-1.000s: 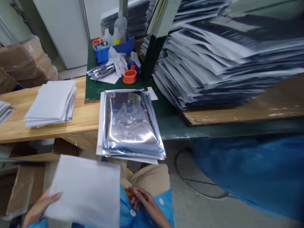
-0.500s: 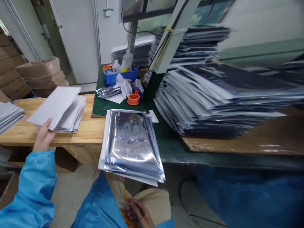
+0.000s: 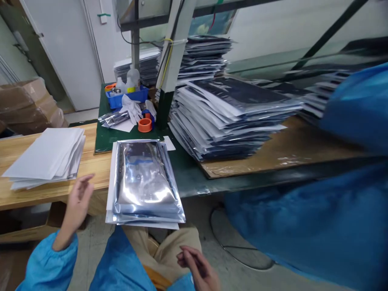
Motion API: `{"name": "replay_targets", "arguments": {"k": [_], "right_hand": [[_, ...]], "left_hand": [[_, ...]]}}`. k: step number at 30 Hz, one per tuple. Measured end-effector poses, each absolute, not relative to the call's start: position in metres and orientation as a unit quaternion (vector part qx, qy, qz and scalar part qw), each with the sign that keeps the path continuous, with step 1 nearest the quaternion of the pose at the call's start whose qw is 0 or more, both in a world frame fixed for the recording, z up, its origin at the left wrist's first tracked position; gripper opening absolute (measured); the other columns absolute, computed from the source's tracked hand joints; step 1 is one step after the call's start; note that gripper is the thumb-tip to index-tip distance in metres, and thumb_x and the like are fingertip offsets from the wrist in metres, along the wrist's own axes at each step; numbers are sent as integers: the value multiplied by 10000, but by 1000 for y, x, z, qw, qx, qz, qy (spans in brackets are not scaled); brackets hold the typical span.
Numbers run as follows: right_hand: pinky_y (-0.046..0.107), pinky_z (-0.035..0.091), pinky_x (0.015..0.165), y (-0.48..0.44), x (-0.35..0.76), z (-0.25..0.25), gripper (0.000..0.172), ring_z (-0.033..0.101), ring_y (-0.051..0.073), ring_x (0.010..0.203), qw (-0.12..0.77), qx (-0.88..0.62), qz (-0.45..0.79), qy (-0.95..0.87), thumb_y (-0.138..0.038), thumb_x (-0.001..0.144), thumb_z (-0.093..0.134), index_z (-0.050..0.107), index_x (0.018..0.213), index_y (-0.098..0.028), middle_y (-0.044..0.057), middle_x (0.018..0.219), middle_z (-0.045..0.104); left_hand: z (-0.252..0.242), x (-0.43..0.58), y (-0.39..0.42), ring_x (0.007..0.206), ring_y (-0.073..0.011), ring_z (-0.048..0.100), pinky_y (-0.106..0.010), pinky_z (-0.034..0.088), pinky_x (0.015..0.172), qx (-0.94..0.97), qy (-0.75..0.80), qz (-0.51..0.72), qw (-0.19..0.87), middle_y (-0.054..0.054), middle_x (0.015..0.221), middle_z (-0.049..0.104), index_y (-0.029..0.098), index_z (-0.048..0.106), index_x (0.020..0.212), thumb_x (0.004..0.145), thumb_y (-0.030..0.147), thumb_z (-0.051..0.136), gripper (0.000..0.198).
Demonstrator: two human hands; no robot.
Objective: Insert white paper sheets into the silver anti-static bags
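now empty and spread, the left hand (image 3: 78, 201) is drawing back from the white sheets (image 3: 45, 155), nearer the silver bags (image 3: 144, 182) lying lengthwise to its right.

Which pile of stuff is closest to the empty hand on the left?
The small pile of shiny silver bags hanging over the table edge. It lies just beside the left hand. The white paper stack is farther off, and the big bag heap farthest.
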State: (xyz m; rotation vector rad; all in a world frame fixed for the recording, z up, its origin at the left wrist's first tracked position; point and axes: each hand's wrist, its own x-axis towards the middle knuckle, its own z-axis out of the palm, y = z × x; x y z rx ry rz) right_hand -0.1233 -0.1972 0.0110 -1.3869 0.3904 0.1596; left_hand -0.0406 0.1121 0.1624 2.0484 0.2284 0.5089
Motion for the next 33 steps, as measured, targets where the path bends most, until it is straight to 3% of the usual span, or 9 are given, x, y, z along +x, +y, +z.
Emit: {"name": "replay_targets", "arguments": {"k": [5,13,15,18,22,26,28,30,33], "right_hand": [[286,534,698,-217,-72,85,347,649,194,732,692,-699,-102,150,-518,749,667,686,872,-194,52,755,699],[226,401,461,-191,12,116,455,489,106,479,740,-671,46,24,-554,650,722,625,840,-152,-36,555,563],[211,369,441,-187,17,111,500,460,91,456,745,-665,40,32,-547,616,751,594,889,-158,-67,531,529],[201,355,444,-187,18,107,536,439,74,459,750,-660,34,38,-520,579,789,593,917,-152,-77,550,518],[199,378,441,-191,18,114,615,452,67,473,765,-641,26,60,-513,539,821,605,988,-152,-42,661,590],[203,502,601,-194,5,133,521,598,110,649,824,-559,67,59,-456,573,839,655,969,-173,1,784,667],[192,487,507,-196,-6,141,414,601,113,573,845,-518,131,41,-457,616,821,662,873,-174,-8,679,661],[178,417,383,-200,-19,145,394,560,104,443,850,-492,181,43,-468,616,821,640,801,-172,-23,565,630],[185,441,398,-209,-37,139,397,588,116,440,851,-489,180,66,-432,606,843,618,802,-170,-15,565,649]], "left_hand": [[146,-20,88,1004,-214,548,-340,459,859,895,31,-13,444,-66,1038,584,198,529,1001,882,530,413,371],[164,-10,70,1384,-275,236,-431,304,1067,901,46,93,422,-116,1352,399,217,544,798,805,544,508,329],[175,-11,60,1328,-288,347,-410,372,1008,866,59,68,492,-125,1360,433,214,547,880,780,548,544,349],[187,-13,50,953,-226,612,-310,488,769,773,83,-16,628,-65,978,649,221,451,1235,763,497,613,571],[188,-18,45,682,-135,599,-213,464,641,651,80,-51,753,3,754,656,199,286,1430,738,410,706,837],[184,-22,37,707,-137,626,-221,482,664,590,65,-54,803,-51,939,696,222,251,1459,692,371,766,936],[185,-21,34,729,-159,643,-249,499,676,604,49,-63,793,-66,985,699,238,278,1452,709,423,741,895],[183,-14,38,853,-205,655,-309,513,774,668,23,-52,742,-94,1056,687,217,408,1390,767,513,651,731],[170,3,62,1131,-265,561,-411,405,1015,814,36,89,573,-138,1223,614,157,603,1195,831,587,496,573]]}}
